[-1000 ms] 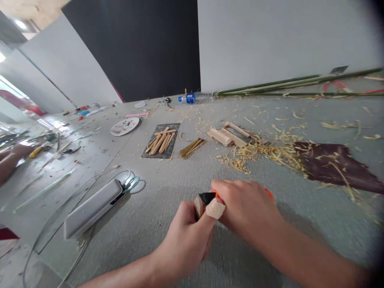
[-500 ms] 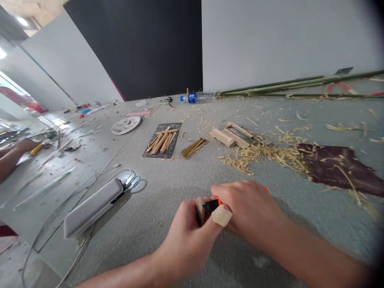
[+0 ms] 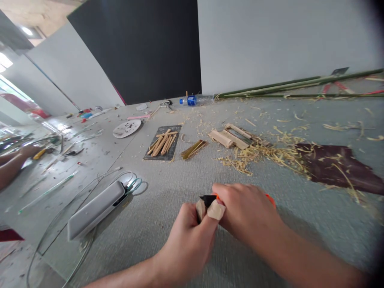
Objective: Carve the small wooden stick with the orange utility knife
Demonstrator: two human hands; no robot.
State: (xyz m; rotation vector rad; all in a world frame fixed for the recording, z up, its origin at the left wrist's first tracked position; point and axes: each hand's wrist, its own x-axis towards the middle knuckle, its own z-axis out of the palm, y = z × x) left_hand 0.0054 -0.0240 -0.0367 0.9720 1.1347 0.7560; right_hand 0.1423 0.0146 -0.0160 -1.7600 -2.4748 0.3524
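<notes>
My right hand [image 3: 249, 206] is wrapped round an orange utility knife [image 3: 271, 200], whose handle mostly hides in the fist. Its dark blade [image 3: 207, 199] points left, over the fingers of my left hand [image 3: 192, 234]. That hand is closed, its thumb pressing close to the blade and the right hand. Pale tape [image 3: 216, 210] covers the thumb tip, and another pale patch shows at the index finger. What the left fingers grip is hidden. Both hands are together above the grey table [image 3: 162, 188].
Bamboo sticks [image 3: 163, 144] lie on a dark plate, beside green-yellow strips [image 3: 193, 149]. Wider bamboo pieces [image 3: 222, 138], curly shavings [image 3: 240, 162] and a maroon sheet [image 3: 336, 166] lie right. A power bank [image 3: 96, 210] with cables is left; a bottle [image 3: 189, 100] lies behind. Another person's hand [image 3: 28, 152] is far left.
The knife blade has swung from slanting down-left to nearly level, and the taped left thumb has shifted slightly left and up. The view has turned a little. Both hands stay closed together.
</notes>
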